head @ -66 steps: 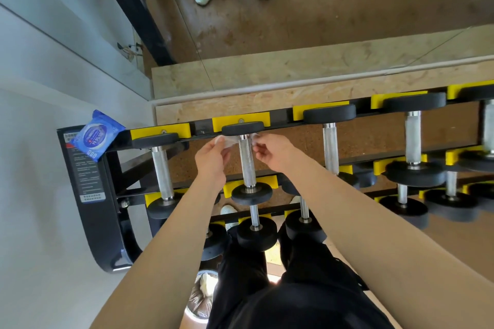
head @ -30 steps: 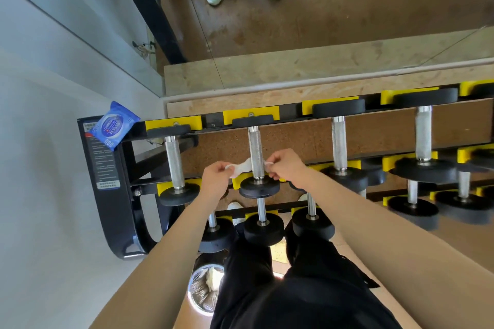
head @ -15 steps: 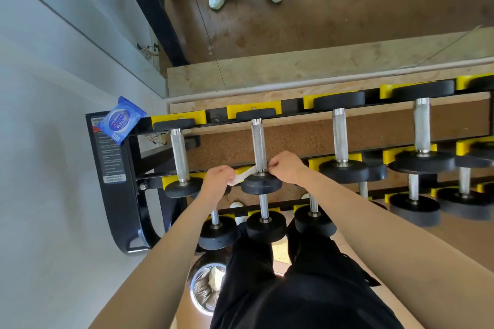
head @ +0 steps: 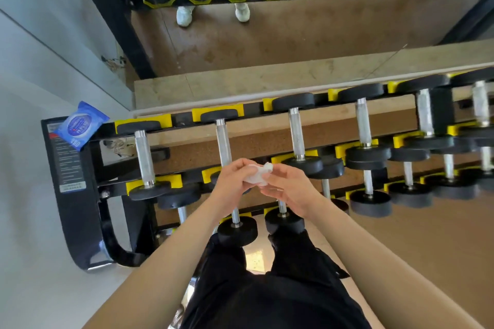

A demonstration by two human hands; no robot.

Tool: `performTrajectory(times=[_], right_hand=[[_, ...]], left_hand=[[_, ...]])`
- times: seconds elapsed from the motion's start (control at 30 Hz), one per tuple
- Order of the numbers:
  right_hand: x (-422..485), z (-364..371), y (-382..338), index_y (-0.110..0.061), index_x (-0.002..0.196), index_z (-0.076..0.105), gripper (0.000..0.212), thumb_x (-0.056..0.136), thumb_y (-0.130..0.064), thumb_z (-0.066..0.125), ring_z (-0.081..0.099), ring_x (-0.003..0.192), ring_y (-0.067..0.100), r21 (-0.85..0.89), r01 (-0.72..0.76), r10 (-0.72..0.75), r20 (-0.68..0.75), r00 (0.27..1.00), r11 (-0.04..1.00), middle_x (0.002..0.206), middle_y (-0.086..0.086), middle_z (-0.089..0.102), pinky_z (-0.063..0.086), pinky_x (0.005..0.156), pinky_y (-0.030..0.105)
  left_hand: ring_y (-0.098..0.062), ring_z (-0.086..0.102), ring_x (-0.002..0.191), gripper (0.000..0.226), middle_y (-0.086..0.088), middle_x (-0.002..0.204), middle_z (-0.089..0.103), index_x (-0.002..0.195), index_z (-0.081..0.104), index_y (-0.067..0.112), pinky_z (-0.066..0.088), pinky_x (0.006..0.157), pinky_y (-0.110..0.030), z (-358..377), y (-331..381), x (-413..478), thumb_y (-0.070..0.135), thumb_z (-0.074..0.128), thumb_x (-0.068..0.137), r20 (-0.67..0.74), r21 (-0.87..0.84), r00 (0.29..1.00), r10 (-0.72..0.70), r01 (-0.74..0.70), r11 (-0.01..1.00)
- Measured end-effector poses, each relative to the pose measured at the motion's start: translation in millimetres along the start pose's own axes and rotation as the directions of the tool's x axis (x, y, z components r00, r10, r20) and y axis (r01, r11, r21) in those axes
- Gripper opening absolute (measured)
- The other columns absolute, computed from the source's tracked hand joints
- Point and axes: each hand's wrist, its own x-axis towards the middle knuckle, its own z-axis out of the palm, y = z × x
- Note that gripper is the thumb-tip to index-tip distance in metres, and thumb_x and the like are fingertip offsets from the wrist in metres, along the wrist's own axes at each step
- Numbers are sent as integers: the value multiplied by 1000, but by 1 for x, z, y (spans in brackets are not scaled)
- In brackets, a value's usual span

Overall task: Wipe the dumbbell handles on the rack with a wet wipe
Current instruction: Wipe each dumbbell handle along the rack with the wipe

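Head view: You stand over the black steel dumbbell rack with yellow cradles (head: 77, 208), both bare forearms reaching out from the bottom edge of the frame. Your left hand (head: 234, 181) and right hand (head: 290, 191) meet at the near rail of the rack's top tier, fingers curled, together pinching a crumpled white wet wipe (head: 258, 176) bunched between them. The wipe sits just right of the near end of the silver knurled handle of the second dumbbell from the rack's left end (head: 223, 141). Your left hand covers that end, so you cannot tell whether the wipe touches the metal.

The first dumbbell's silver handle (head: 144, 157) lies bare nearer the rack's left end, and the third dumbbell's silver handle (head: 297, 133) lies bare to the right of your hands. More black-headed dumbbells run on toward the rack's right end and fill the lower tiers under your wrists.

A blue plastic pack of wipes (head: 80, 123) rests tilted on the rack's far left corner. Beyond the rack's far rail a wall mirror (head: 307, 35) reflects a pair of white shoes (head: 184, 15) and a row of dumbbell heads. Your black trousers (head: 267, 302) fill the bottom centre.
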Motion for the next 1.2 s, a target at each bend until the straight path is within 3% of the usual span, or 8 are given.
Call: performTrajectory(times=[0.17,0.43,0.57,0.7,0.77,0.93,1.03,1.2], right_hand=[[-4,-51,-7,-15,123,64,33,91,-6,68,72,104,25,50,61,-54,-124,991,997,112,9,73,59,90,42],[52,-142,-71,-7,101,71,14,88,0,70,71,96,25,-115,189,-212,-244,946,975,99,9,73,59,89,35],[96,-150,-90,-5,110,73,21,91,-13,72,73,94,18,-199,192,-238,-244,940,961,104,5,74,60,86,30],[113,-136,-72,-2,95,77,12,88,-7,68,70,94,27,-555,258,-408,-163,898,791,99,16,75,56,87,41],[112,-134,-58,-6,92,77,11,87,-7,67,66,94,26,-705,279,-477,-95,874,652,99,13,73,53,83,35],[98,-148,-38,-12,90,76,9,89,-10,67,65,94,22,-889,272,-420,101,902,368,98,6,71,55,86,37],[88,-155,-54,-15,89,78,10,89,-13,68,66,89,16,-919,226,-318,119,941,324,93,1,73,53,82,29],[93,-129,-103,-10,78,74,14,86,-10,63,51,72,9,-894,292,-523,77,849,341,78,-1,64,36,67,23]], left_hand=[[-14,66,83,11,-5,96,73,101,74,11,55,73,-23,56,-17,14,19,68,95,-108,335,982,156,-112,936],[-8,63,101,20,9,113,66,111,67,30,52,92,-27,119,-61,55,29,72,91,-304,532,912,274,-76,844],[7,54,88,29,12,114,61,119,68,26,42,80,-12,139,-72,60,30,73,91,-383,629,870,309,1,777],[2,57,86,29,12,109,64,117,69,27,48,86,-19,146,-74,60,31,74,89,-430,681,833,348,46,731],[-1,58,91,26,12,110,65,115,69,27,47,86,-20,145,-74,60,29,74,89,-434,696,831,349,62,716],[-3,61,85,16,9,107,66,102,68,30,53,83,-25,140,-68,66,28,76,87,-418,710,837,353,58,702],[-1,59,82,18,12,105,66,94,66,36,50,78,-22,135,-65,69,30,79,83,-408,716,848,340,66,695],[-3,59,85,17,11,103,64,93,70,37,49,79,-26,120,-64,77,36,81,80,-298,723,898,324,-9,691]])
